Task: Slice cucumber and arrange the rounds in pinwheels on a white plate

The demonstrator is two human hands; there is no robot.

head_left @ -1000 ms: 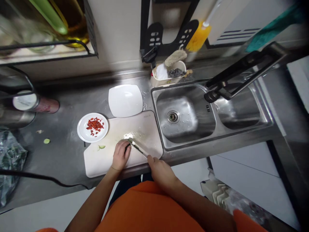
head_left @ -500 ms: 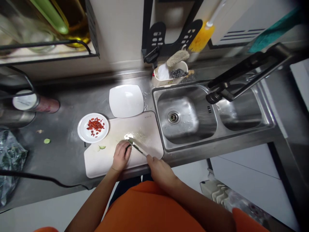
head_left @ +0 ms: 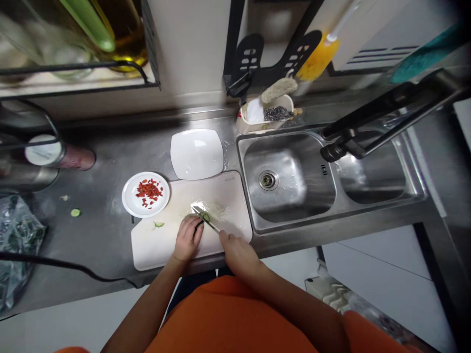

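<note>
My right hand (head_left: 239, 252) is wrapped round the handle of a knife (head_left: 212, 226), whose blade slants up and left over the white cutting board (head_left: 228, 196). Against the blade lies a thin green cucumber slice (head_left: 205, 216). Just left of the blade, my left hand (head_left: 189, 236) has its fingers curled down on a dark green cucumber, mostly hidden beneath them. The board's surface is wet beyond the knife. A few pale green cut pieces (head_left: 158, 224) lie to the left of my left hand.
A small white plate of red berries (head_left: 126, 198) overlaps the board's left corner. Behind the board stands a square white plate (head_left: 196, 154). The steel double sink (head_left: 287, 166) with a black faucet (head_left: 333, 151) is at right. A black cord (head_left: 73, 267) crosses the counter at left.
The knife has shifted slightly against the cucumber, and a round green slice now shows beside the blade. My left hand stays in place on the board. The whole view has shifted a little.
</note>
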